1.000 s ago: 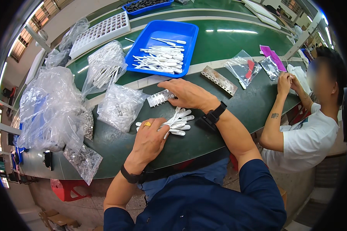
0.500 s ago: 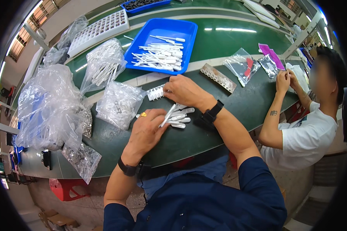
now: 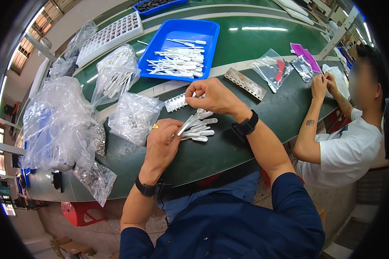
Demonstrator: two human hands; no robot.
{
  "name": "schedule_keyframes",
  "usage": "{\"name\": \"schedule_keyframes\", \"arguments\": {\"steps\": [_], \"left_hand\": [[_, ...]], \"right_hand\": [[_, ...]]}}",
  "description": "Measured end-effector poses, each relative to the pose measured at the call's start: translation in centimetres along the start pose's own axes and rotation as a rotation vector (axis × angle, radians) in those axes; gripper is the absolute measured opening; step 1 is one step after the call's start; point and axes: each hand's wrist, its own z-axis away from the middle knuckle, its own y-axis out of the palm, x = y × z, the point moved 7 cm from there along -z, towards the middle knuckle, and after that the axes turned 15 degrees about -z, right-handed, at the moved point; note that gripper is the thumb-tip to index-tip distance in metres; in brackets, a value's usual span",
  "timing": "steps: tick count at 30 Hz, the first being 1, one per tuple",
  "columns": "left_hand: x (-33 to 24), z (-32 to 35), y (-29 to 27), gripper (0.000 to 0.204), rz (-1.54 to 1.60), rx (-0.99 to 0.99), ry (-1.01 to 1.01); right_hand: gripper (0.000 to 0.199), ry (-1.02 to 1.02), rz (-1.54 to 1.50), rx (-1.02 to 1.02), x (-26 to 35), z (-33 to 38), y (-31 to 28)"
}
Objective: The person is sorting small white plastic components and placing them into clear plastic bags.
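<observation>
My left hand (image 3: 163,140) is closed round a white plastic dropper (image 3: 186,125), which slants up and to the right from the fingers. Beside it, several more white droppers (image 3: 201,129) lie in a loose pile on the green table. My right hand (image 3: 216,98) has thumb and fingers pinched together above the right end of a small silvery block with slots (image 3: 174,104); whatever is in the pinch is too small to name. Just left of the block, a clear bag of small whitish parts (image 3: 134,118) rests close to my left hand.
A blue tray (image 3: 215,32) holding many droppers stands behind my hands. A rusty metal bar with holes (image 3: 245,85) lies to the right. Plastic bags (image 3: 56,125) crowd the left side, near a white foam tray (image 3: 110,38). A co-worker (image 3: 348,142) sits at the right.
My right hand has risen slightly off the slotted block and its fingers are pinched tighter. My left hand has turned a little, with its dropper still in the fingers.
</observation>
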Motion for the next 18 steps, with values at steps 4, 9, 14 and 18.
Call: {"name": "schedule_keyframes", "arguments": {"steps": [4, 9, 14, 18], "left_hand": [[0.3, -0.3, -1.9, 0.008, -0.028, -0.06, -0.112], [3.1, -0.7, -4.0, 0.011, 0.29, -0.124, -0.414], [5.4, -1.3, -3.6, 0.019, 0.776, -0.307, -0.543], [5.9, -1.2, -2.6, 0.022, 0.875, -0.335, -0.567]], "right_hand": [[0.019, 0.078, -0.169, -0.007, 0.5, 0.2, -0.3], [0.019, 0.089, -0.432, 0.041, 2.2, 0.4, 0.9], [0.014, 0.186, -0.533, 0.249, 2.4, 0.3, 4.9], [0.011, 0.301, -0.541, 0.294, 1.2, 0.5, 7.0]]}}
